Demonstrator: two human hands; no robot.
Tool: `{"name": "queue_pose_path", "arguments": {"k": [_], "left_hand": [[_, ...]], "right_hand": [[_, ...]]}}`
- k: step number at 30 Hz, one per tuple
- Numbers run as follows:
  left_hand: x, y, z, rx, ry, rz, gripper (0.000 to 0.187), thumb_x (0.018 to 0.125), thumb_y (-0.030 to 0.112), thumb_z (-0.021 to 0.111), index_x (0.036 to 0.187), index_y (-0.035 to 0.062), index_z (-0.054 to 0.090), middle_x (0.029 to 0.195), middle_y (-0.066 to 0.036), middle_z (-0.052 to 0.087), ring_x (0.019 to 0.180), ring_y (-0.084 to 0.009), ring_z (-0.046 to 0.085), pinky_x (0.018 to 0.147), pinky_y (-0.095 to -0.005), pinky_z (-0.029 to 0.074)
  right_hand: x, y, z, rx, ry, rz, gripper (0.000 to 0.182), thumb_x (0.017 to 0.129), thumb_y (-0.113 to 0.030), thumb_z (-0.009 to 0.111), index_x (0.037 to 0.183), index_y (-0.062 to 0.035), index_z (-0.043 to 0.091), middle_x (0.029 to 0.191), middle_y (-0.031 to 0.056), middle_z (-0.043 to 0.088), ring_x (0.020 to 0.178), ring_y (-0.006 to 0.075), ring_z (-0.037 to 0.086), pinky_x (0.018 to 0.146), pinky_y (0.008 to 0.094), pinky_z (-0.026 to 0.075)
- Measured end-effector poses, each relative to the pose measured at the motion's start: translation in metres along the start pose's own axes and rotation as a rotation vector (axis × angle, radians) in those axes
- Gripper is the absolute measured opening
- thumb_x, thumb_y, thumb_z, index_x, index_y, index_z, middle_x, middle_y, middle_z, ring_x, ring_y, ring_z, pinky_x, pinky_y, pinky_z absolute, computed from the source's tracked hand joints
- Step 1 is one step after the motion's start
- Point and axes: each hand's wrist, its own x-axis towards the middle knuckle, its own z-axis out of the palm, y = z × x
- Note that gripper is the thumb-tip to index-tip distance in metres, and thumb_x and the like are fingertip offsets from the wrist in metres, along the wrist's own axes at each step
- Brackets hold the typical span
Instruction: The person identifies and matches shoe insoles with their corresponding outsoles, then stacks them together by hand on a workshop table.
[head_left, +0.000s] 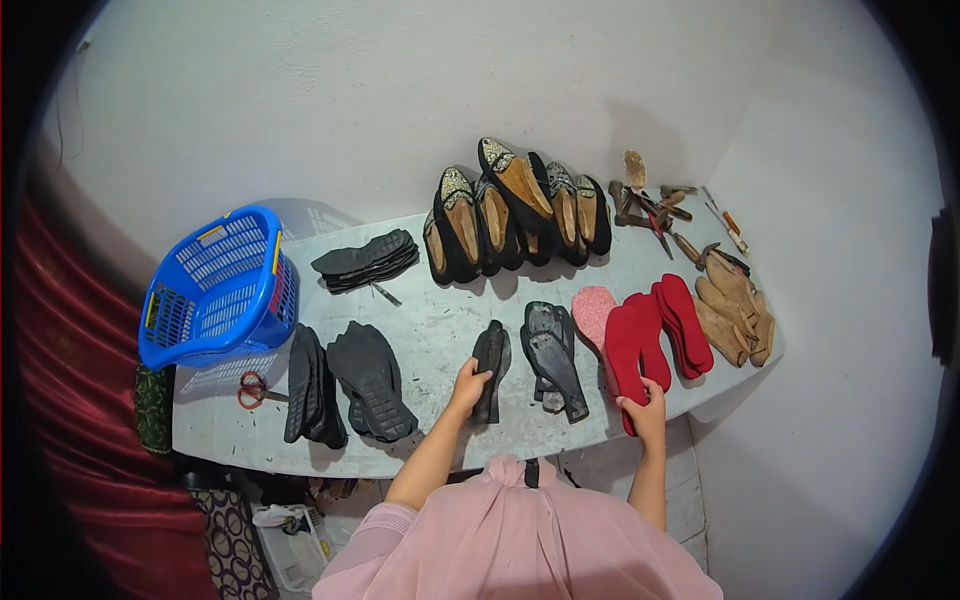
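Note:
My left hand [468, 388] is closed on the edge of a black shoe sole [491, 350], which stands near the table's front. My right hand [645, 408] grips the lower end of a red insole [626, 345], with its thumb on top. Beside that insole, more red insoles [684, 328] are stacked, and a pink speckled insole [594, 312] lies partly underneath. Between my hands is a small pile of black soles [550, 355]. Left of my left hand sit two larger stacks of black quilted soles [372, 375].
Several black shoes with glittery toes [497, 215] stand along the wall. A blue basket [262, 318], red-handled scissors [255, 391] and more black soles [368, 262] are at left. Hand tools [655, 215] and tan shoe lasts or gloves [735, 310] lie at right.

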Motion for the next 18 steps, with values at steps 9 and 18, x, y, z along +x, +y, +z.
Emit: {"name": "queue_pose_path", "arguments": {"k": [9,18], "left_hand": [[-0.082,0.097,0.014,-0.739,-0.172,0.366,0.052,0.073,-0.006,0.053,0.123,0.0001,0.041,0.118,-0.018,0.053,0.111,-0.0324,0.054,0.084,-0.0395,0.052],[-0.113,0.117,0.004,-1.123,-0.417,0.497,0.074,0.083,0.047,0.048,0.138,0.0014,0.028,0.131,-0.019,0.045,0.121,-0.0375,0.043,0.096,-0.0461,0.040]], "right_hand": [[0.002,-0.049,0.018,0.134,-0.300,-0.207,0.059,0.058,-0.017,0.077,0.109,0.0025,0.055,0.099,0.0100,0.052,0.093,0.0220,0.051,0.085,0.0324,0.040],[-0.003,-0.078,0.053,0.232,-0.585,-0.308,0.063,0.058,-0.019,0.077,0.113,0.0015,0.053,0.100,0.0095,0.050,0.093,0.0203,0.052,0.083,0.0308,0.041]]}}
